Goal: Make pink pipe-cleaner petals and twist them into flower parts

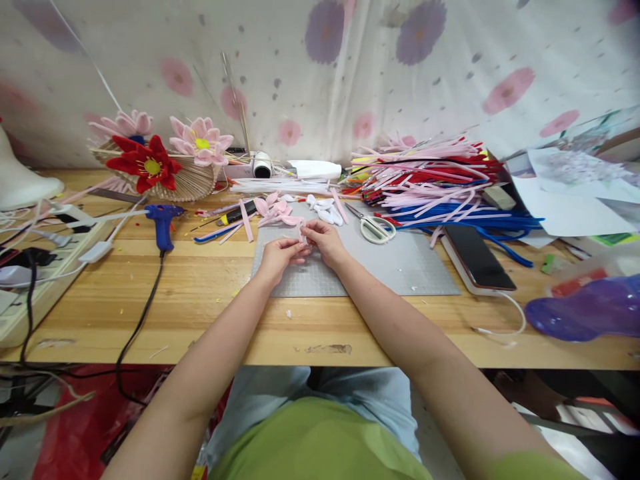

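Over the grey cutting mat (400, 270), my left hand (280, 259) and my right hand (324, 240) meet, fingers pinched together. Between their fingertips is a small, pale pink pipe cleaner piece (302, 231), mostly covered by the fingers. Just beyond the hands lie pink fuzzy petals (275, 209) and white fuzzy petals (326, 211), with a flat pink strip (339, 205) beside them. Scissors with pale handles (376, 229) rest on the mat, to the right of my right hand.
A blue glue gun (163, 225) stands at left, its cord trailing over the table edge. Behind it are a red fuzzy flower (145, 165) and a pink one (201, 140). Pipe cleaner bundles (425, 170), a phone (480, 257) and a purple bottle (585, 310) occupy the right.
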Available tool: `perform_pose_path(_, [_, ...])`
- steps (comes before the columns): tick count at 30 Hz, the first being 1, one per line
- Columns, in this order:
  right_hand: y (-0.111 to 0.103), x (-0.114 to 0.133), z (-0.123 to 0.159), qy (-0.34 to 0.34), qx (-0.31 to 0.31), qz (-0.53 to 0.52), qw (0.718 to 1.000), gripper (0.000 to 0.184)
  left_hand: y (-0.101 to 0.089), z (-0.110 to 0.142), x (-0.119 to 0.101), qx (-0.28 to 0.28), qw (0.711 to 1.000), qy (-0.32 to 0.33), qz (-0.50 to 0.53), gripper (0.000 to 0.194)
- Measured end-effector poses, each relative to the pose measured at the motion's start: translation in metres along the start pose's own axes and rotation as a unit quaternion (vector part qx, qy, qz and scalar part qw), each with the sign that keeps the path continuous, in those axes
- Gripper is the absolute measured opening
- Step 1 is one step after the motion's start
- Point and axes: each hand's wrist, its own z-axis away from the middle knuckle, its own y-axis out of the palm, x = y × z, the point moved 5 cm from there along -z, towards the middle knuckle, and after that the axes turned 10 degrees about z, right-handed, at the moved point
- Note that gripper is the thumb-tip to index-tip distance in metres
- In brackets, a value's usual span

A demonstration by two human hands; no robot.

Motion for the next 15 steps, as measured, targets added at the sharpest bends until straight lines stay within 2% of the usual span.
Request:
perform_pose_path(6, [0.0016,-0.0003,0.002,0.009,0.023,-0.024,0.999,0.037,-0.002,-0.0014,0.0005,0.0,1.0,-0.017,0.019,0.015])
perform_pose_path(11, [0.0022,-0.0019,0.0029,0.054,0.099,-0.088,0.99,0.035,-0.0003,0.0021,-0.0039,0.053,0.994,-0.051,0.076,0.017])
perform_pose_path(15, [-0.0001,-0.0009,0.0037,0.063,0.115,-0.129,0.983,0.035,0.0025,0.0067,-0.0065,0.075,0.986,-0.092,0.116,0.022])
